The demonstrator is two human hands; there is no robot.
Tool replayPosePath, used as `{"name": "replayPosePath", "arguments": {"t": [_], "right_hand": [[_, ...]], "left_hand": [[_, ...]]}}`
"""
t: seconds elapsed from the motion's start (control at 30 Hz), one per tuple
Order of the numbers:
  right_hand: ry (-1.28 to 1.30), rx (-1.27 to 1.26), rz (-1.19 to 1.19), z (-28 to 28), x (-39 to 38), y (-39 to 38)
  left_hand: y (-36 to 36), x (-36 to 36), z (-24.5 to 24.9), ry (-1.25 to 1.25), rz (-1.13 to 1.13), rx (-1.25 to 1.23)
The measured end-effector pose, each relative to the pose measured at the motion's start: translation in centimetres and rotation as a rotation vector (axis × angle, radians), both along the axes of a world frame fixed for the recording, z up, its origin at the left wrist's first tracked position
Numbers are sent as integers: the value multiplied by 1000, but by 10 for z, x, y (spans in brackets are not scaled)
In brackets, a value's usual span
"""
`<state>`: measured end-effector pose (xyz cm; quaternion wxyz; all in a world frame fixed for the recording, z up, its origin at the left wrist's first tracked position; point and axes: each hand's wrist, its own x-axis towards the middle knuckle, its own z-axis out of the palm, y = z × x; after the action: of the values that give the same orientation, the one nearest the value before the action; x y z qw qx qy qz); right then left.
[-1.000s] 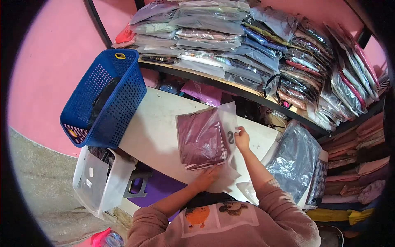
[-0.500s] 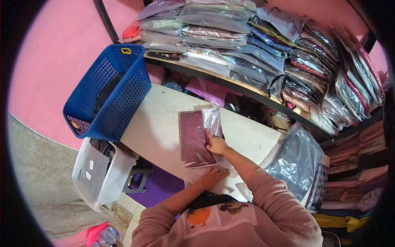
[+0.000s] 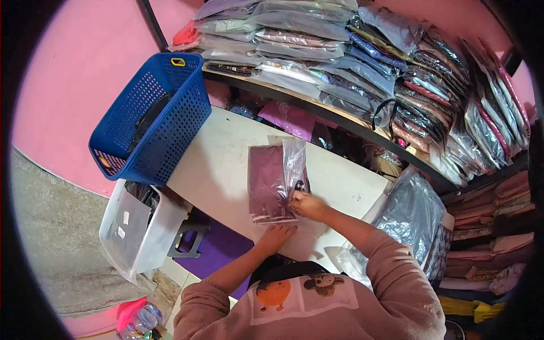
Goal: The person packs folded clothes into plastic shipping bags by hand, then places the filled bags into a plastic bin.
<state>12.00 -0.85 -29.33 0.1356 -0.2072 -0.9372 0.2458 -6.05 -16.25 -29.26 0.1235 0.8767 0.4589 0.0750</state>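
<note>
A folded maroon garment (image 3: 265, 181) lies inside a clear plastic bag (image 3: 294, 158) on the white table. The bag's right side is folded over the cloth as a shiny strip. My right hand (image 3: 309, 205) has its fingers closed on this strip at the right edge, by a small dark patch. Near the bag's lower end rests my left hand (image 3: 275, 239), fingers laid out over the loose plastic just below the cloth.
A blue basket (image 3: 170, 136) with dark contents stands at the table's left end, above a white bin (image 3: 150, 238). Bagged garments fill the shelf (image 3: 317, 99) behind. More clear plastic (image 3: 399, 218) lies on the right, beside stacked folded cloth (image 3: 487, 243).
My right hand has moved slightly down and right, its fingers now closed on the strip. My left hand has shifted left and up along the bag's lower end.
</note>
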Motion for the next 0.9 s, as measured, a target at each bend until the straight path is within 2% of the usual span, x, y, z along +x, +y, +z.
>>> {"name": "replayPosePath", "arguments": {"t": [0.03, 0.17, 0.27, 0.33, 0.43, 0.53, 0.63, 0.73, 0.83, 0.9], "right_hand": [[-34, -88, -6, -11, 0, 0], [-71, -275, 120, -38, 4, 11], [-263, -746, -59, -36, 1, 28], [-208, -1022, -129, -27, 3, 35], [-57, -1487, -194, -7, 15, 38], [29, -1656, -144, -11, 28, 32], [312, -1629, -292, -20, 21, 14], [197, -1321, -135, -46, 18, 5], [90, -1008, 10, -77, 16, 0], [84, -873, 57, -46, 23, -5]], "left_hand": [[6, 1, 0, -56, -3, 46], [42, -7, 13, -210, 141, -193], [77, -23, 35, -335, 283, -272], [98, -35, 15, -452, 337, -251], [115, -49, -14, -513, 477, -433], [123, -51, -15, -537, 478, -479], [124, -46, 15, -349, 512, -673], [111, -25, 53, -120, 147, -89], [115, -27, 30, 95, -182, 63], [113, -32, 29, 149, -153, -84]]}}
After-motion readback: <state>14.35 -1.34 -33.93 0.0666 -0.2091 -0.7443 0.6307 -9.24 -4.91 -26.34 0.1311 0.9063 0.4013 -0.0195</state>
